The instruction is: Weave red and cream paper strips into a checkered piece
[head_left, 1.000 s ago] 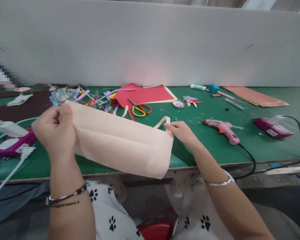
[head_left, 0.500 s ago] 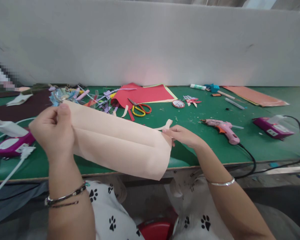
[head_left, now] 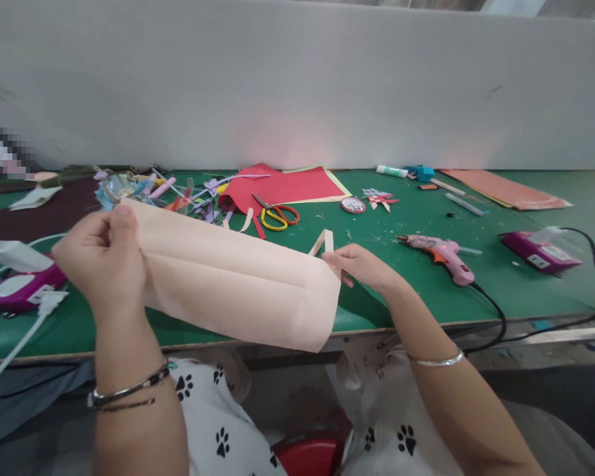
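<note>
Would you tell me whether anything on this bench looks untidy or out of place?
Mostly the scraps at the back left, heaped in a jumble beside the red sheet. The pink glue gun lies on its side, without a stand, its cord hanging over the bench's front edge.

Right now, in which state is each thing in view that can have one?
Cream sheet: creased lengthwise, held up
Left hand: closed on sheet
Right hand: pinching sheet's right end
Cream strip: bent
Scissors: lying flat, unheld
Pink glue gun: lying down, corded
Left power strip: plugs inserted
Right power strip: plug inserted
</note>
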`<state>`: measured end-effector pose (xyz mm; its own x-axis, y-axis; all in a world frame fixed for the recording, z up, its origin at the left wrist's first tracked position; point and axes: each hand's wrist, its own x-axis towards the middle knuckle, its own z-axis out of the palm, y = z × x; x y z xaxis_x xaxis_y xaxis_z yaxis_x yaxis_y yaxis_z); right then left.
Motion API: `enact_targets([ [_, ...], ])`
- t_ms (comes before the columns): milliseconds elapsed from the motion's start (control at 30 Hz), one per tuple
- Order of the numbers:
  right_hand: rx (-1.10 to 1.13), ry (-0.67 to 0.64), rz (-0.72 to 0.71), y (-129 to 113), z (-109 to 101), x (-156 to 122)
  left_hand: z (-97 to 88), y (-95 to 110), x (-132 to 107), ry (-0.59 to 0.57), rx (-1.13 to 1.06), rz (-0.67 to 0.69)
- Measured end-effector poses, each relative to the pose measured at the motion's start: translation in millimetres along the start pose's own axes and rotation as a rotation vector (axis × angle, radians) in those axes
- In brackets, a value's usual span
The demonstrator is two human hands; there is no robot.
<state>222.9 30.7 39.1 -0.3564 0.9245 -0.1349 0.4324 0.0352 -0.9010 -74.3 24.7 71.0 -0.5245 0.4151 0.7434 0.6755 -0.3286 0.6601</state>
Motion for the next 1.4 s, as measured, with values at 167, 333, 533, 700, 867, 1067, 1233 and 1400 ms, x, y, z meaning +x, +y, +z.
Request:
enact_targets([
  [167, 0.057, -0.011, 0.002, -0.6, 0.4, -0.1, 0.3, 1.7, -0.6, -0.003, 0.008, -0.020],
  [333, 0.057, 0.032, 0.037, 0.0, -1.1, 1.1, 0.2, 0.8, -1.0, 0.005, 0.000, -0.003],
  [533, 0.060, 0.076, 0.059, -1.0, -1.1, 1.2, -0.9, 2.3, -0.5, 0.009, 0.004, -0.027],
  [700, 0.052, 0.110, 0.056, -3.1, -0.8, 1.7, -0.4, 1.6, 0.1, 0.020, 0.005, -0.018],
  [867, 0.051, 0.147, 0.075, -3.6, -1.6, 2.5, -0.6, -1.6, 1.2, 0.042, -0.004, -0.024],
  [1067, 0.050, 0.156, 0.084, -4.3, -3.0, 2.5, -1.2, -3.0, 1.5, 0.057, 0.026, -0.041],
  [1233, 0.055, 0.195, 0.120, -2.2, -4.2, 3.8, -1.7, 0.3, 2.6, 0.064, 0.047, -0.069],
  [1400, 0.037, 0.261, 0.131, 3.1, -8.9, 6.0, -4.1, -6.1, 5.7, 0.067, 0.075, -0.094],
])
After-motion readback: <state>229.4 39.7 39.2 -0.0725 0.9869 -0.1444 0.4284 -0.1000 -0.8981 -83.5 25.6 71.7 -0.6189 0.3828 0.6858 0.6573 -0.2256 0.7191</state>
